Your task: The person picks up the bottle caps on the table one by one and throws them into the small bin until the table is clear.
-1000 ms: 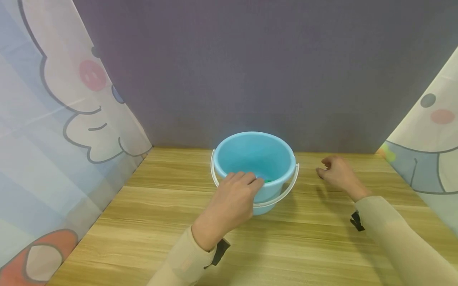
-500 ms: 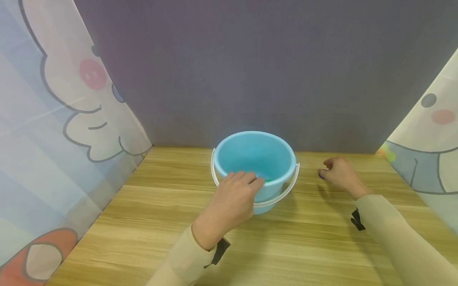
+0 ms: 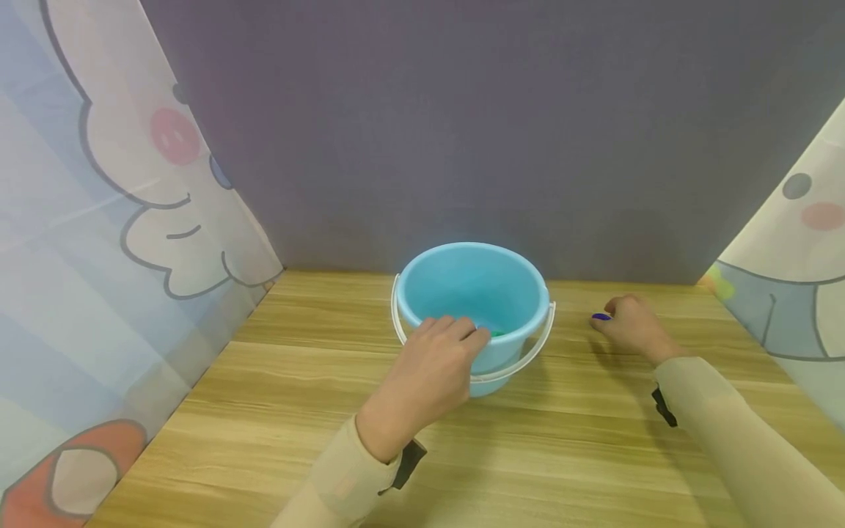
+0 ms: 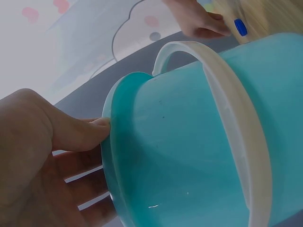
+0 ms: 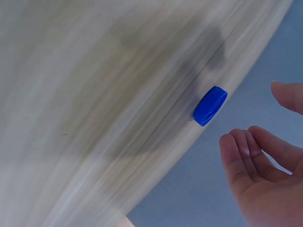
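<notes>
My left hand grips the near rim of a light blue bucket. In the left wrist view the thumb presses the outside of the rim and the fingers go over to the inner side. The white bail handle hangs down across the bucket's front. To the right of the bucket, a small blue bottle cap lies on the table. My right hand hovers just beside the cap, with thumb and fingers parted and nothing between them in the right wrist view.
Something green shows inside the bucket, mostly hidden by the rim and my left hand. A grey wall stands behind the wood-grain table. Cartoon-printed curtains close off both sides.
The blue cap, hidden behind my right hand a second ago, has come into view by its fingers. My right hand has shifted slightly right. The left hand keeps its grip on the bucket.
</notes>
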The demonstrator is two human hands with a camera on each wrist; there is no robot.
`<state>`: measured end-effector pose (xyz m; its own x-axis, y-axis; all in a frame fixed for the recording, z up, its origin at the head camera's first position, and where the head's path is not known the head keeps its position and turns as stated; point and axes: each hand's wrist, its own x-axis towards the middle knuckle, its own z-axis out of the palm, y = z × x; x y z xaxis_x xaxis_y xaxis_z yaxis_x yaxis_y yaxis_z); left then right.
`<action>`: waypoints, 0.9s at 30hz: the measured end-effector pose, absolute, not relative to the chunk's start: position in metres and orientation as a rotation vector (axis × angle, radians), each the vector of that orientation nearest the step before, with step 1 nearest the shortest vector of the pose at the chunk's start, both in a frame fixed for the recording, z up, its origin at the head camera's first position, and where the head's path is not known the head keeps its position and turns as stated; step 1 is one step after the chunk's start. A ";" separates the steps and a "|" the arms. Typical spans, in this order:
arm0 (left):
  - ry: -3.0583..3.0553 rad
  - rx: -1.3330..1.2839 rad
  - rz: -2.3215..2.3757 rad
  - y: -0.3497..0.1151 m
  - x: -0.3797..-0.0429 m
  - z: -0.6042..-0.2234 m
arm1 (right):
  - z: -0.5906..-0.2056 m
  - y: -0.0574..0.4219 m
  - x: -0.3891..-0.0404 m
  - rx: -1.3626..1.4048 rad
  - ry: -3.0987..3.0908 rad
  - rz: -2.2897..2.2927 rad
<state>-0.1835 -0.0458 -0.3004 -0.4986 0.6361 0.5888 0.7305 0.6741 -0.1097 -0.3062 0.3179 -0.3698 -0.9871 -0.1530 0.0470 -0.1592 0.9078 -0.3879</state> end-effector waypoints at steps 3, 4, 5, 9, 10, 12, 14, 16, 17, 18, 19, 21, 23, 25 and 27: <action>-2.280 -1.049 -0.200 -0.046 -0.184 -0.300 | -0.373 0.321 -0.308 0.236 -3.058 0.608; -2.280 -1.049 -0.200 -0.046 -0.184 -0.300 | -0.374 0.321 -0.309 0.230 -3.061 0.606; -2.280 -1.049 -0.198 -0.046 -0.184 -0.300 | -0.374 0.322 -0.309 0.223 -3.069 0.608; -2.279 -1.049 -0.199 -0.046 -0.184 -0.301 | -0.376 0.325 -0.310 0.207 -3.107 0.629; -2.279 -1.049 -0.198 -0.046 -0.184 -0.301 | -0.376 0.325 -0.310 0.206 -3.115 0.637; -2.279 -1.048 -0.200 -0.046 -0.184 -0.301 | -0.377 0.326 -0.310 0.202 -3.128 0.660; -2.280 -1.049 -0.202 -0.046 -0.184 -0.301 | -0.378 0.326 -0.310 0.199 -3.138 0.682; -2.280 -1.049 -0.201 -0.045 -0.184 -0.301 | -0.378 0.326 -0.310 0.190 -3.143 0.694; -2.280 -1.049 -0.201 -0.045 -0.184 -0.301 | -0.379 0.326 -0.311 0.183 -3.145 0.695; -2.280 -1.048 -0.200 -0.045 -0.184 -0.301 | -0.379 0.326 -0.311 0.180 -3.146 0.695; -2.281 -1.048 -0.199 -0.045 -0.184 -0.301 | -0.379 0.326 -0.311 0.176 -3.147 0.696; -2.281 -1.048 -0.197 -0.045 -0.184 -0.301 | -0.379 0.326 -0.312 0.164 -3.146 0.694; -2.281 -1.049 -0.197 -0.045 -0.184 -0.301 | -0.380 0.326 -0.313 0.158 -3.140 0.697; -2.282 -1.050 -0.198 -0.045 -0.185 -0.301 | -0.381 0.326 -0.313 0.152 -3.137 0.704; -2.285 -1.049 -0.194 -0.045 -0.184 -0.301 | -0.383 0.327 -0.315 0.146 -3.136 0.703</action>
